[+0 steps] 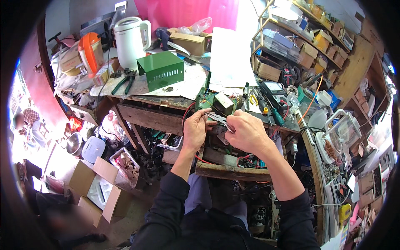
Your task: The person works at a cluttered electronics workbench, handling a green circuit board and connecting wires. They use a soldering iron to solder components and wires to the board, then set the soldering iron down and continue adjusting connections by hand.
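Note:
My right hand (248, 132) is closed round the handles of metal pliers (217, 118), whose jaws point left toward my other hand. My left hand (196, 130) is pinched at the tip of those jaws; whatever sits between its fingers is too small to make out. Just beyond both hands, at the bench edge, lies a circuit board with a pale boxy part (223, 103) and wires. Below them an open wooden drawer (233, 171) holds red wires and small parts.
A green metal case (161, 71), dark-handled pliers (125, 81) and a white jug-shaped appliance (130, 43) stand on the bench at left. Right of the board lie a green screwdriver (277, 117) and a meter (273, 88). Crowded shelves (308, 33) rise at right; an open carton (100, 191) sits on the floor.

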### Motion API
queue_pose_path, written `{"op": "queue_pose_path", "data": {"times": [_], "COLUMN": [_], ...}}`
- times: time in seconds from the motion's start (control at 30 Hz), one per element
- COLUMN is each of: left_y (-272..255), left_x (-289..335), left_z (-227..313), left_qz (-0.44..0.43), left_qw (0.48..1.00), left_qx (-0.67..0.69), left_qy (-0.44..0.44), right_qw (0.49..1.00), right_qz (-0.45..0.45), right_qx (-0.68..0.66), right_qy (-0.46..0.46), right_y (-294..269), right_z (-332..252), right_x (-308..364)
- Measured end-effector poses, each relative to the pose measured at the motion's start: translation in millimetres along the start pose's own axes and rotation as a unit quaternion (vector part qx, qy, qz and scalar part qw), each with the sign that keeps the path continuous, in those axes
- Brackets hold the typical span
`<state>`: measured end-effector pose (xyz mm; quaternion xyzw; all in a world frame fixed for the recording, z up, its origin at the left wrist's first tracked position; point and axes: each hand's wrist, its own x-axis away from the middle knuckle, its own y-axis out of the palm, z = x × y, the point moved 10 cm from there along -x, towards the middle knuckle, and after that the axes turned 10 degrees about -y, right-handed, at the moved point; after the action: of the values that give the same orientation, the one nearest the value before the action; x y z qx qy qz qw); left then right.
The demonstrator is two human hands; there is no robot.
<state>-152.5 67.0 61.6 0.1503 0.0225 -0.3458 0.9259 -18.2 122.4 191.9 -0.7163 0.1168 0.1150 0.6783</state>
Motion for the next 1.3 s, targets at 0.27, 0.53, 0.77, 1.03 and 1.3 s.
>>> {"op": "queue_pose_path", "data": {"times": [0.27, 0.53, 0.77, 1.03, 1.3], "left_y": [-4.8, -7.2, -2.7, -25.1, -16.4], "left_x": [-6.0, -7.2, -1.6, 38.2, 46.1], "left_z": [5.2, 2.4, -1.8, 51.0, 66.4], "left_qz": [0.006, -0.021, -0.033, 0.321, 0.391], "left_qw": [0.998, 0.999, 0.991, 0.890, 0.820], "left_qx": [-0.060, -0.037, 0.102, -0.201, -0.312], "left_qy": [0.026, -0.010, -0.082, 0.255, 0.278], "right_qw": [0.999, 0.999, 1.000, 0.991, 0.966], "right_qz": [0.015, 0.016, -0.007, -0.022, -0.110], "right_qx": [0.032, 0.029, 0.009, -0.127, -0.213], "right_qy": [-0.024, -0.029, -0.018, 0.040, 0.101], "right_y": [2.1, 7.1, 7.2, 20.4, 26.1], "right_z": [-4.9, -6.4, -7.4, 8.4, 23.9], "right_x": [-0.2, 0.5, 0.9, -14.5, -36.5]}}
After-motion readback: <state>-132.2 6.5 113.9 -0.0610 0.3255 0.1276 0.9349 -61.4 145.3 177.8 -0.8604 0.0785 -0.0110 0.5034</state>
